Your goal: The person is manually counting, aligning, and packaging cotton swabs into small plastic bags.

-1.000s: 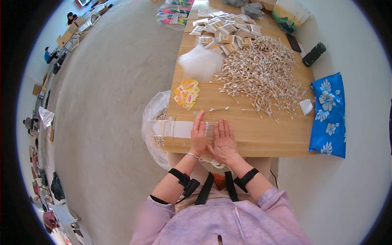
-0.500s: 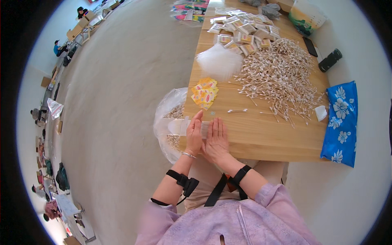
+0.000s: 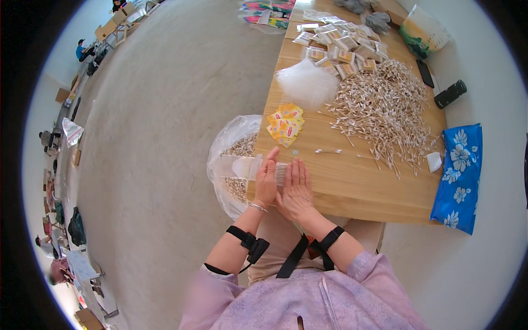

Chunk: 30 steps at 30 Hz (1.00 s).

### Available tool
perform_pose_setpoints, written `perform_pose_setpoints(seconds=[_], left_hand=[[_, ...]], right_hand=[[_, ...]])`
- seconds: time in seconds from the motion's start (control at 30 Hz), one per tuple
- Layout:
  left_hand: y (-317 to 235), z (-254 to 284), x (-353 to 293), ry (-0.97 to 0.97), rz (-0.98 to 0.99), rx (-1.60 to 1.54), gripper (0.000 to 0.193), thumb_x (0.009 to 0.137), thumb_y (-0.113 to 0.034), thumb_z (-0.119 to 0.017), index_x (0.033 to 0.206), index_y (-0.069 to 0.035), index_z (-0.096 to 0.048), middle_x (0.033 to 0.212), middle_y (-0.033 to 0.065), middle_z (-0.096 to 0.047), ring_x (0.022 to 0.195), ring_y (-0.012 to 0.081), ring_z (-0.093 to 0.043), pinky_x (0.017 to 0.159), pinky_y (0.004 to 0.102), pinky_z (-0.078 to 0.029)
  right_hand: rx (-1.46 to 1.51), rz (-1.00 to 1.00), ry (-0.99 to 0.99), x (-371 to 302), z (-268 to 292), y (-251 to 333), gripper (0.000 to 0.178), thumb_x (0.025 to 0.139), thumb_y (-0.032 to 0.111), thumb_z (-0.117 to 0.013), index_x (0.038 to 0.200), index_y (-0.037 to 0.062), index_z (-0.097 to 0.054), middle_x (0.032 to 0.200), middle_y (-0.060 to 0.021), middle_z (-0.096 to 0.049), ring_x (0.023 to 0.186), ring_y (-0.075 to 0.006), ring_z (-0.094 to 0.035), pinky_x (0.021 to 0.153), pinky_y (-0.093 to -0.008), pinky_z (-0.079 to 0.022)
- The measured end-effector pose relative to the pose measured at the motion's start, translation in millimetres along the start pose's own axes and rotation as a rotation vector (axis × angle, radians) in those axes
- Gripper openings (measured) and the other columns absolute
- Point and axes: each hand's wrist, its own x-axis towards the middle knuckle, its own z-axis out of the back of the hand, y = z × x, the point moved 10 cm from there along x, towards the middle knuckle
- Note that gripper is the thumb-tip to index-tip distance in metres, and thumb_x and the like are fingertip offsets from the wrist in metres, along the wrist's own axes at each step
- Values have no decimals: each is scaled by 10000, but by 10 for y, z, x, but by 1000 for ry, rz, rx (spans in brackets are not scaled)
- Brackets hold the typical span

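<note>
A clear plastic bag [image 3: 242,166] lies across the table's left edge, its loose end hanging over a big bag below. Inside its right part, a row of cotton swabs [image 3: 281,174] shows between my hands. My left hand [image 3: 266,181] stands on edge against the swabs, fingers stretched and together, partly covering the bag. On their other side my right hand [image 3: 297,190] lies flat, its fingertips pointing away from me and touching the bundle's side. Two loose cotton swabs [image 3: 328,151] lie beyond my right hand. Yellow printed cards [image 3: 286,124] sit in a pile just past my left fingertips.
A large heap of cotton swabs [image 3: 385,110] covers the table's right side. Behind are flat clear bags [image 3: 308,82] and filled packs [image 3: 344,47]. A dark bottle [image 3: 450,94], a phone [image 3: 424,73] and a blue flowered pouch [image 3: 459,176] line the right edge. An open plastic bag [image 3: 217,159] hangs at left.
The whole view has shifted slightly, with the table now a little farther right. Both hands keep nearly the same pose around the swabs.
</note>
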Motion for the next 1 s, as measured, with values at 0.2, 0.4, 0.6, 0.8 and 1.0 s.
perform_pose_setpoints(seconds=[0.2, 0.4, 0.6, 0.8, 1.0], left_hand=[[-56, -8, -9, 2, 14, 83, 414, 987, -199, -393, 1333, 23, -449, 1363, 142, -478, 1293, 226, -406, 1085, 325, -289], [-552, 185, 52, 242, -254, 829, 592, 762, -50, -564, 1339, -5, -436, 1384, 186, -432, 1361, 308, -308, 1127, 396, -232], [-471, 566, 140, 413, -216, 1376, 648, 663, -57, -683, 1278, -47, -479, 1375, 111, -446, 1383, 279, -266, 1166, 420, -157], [-513, 480, 194, 529, -247, 1285, 638, 616, -60, -746, 1215, -65, -525, 1320, 77, -497, 1355, 262, -319, 1162, 422, -178], [-543, 473, 206, 568, -266, 1228, 681, 579, -112, -812, 1201, -78, -537, 1288, 85, -526, 1334, 269, -352, 1159, 430, -187]], right_hand=[[-94, -15, 73, 5, -68, 45, 888, 838, 396, -512, 1420, -122, -86, 1500, -296, -56, 1416, -421, 7, 1151, -492, 2], [-56, -13, -16, 3, -15, 21, 899, 825, 391, -536, 1423, -117, -97, 1501, -296, -70, 1419, -411, -8, 1148, -485, -9], [-35, -17, -34, 43, -10, 137, 887, 830, 402, -539, 1413, -125, -127, 1493, -298, -100, 1415, -413, -40, 1149, -489, -26], [-34, 18, -49, 107, -76, 321, 895, 829, 397, -545, 1408, -133, -118, 1488, -310, -94, 1411, -427, -33, 1148, -491, -23], [-17, -16, -4, 182, -180, 446, 920, 832, 417, -540, 1416, -128, -83, 1500, -298, -61, 1418, -419, 8, 1150, -479, 1]])
